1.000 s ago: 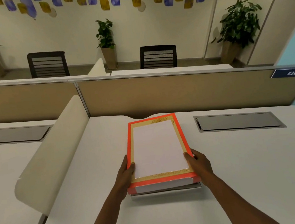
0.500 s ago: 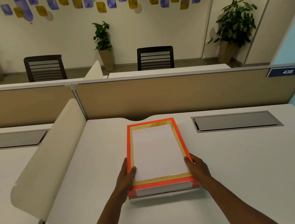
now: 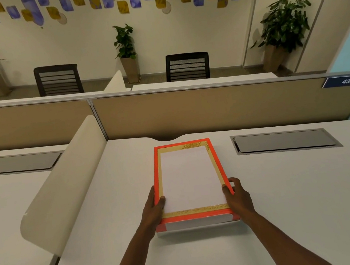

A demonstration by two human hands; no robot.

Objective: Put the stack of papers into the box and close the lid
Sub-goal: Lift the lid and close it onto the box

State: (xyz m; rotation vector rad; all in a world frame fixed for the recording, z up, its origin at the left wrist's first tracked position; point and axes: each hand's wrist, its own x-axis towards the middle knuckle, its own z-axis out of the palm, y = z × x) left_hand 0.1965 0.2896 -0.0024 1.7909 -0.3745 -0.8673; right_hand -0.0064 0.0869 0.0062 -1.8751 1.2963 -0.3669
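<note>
Box on desk; partition behind; divider left.

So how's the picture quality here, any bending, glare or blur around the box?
Head view: wide-angle bending curves the partition top and wall edges; warm, even light, no harsh glare; soft shadow under the box on the desk; box and both hands, left, right, look sharp.
</note>
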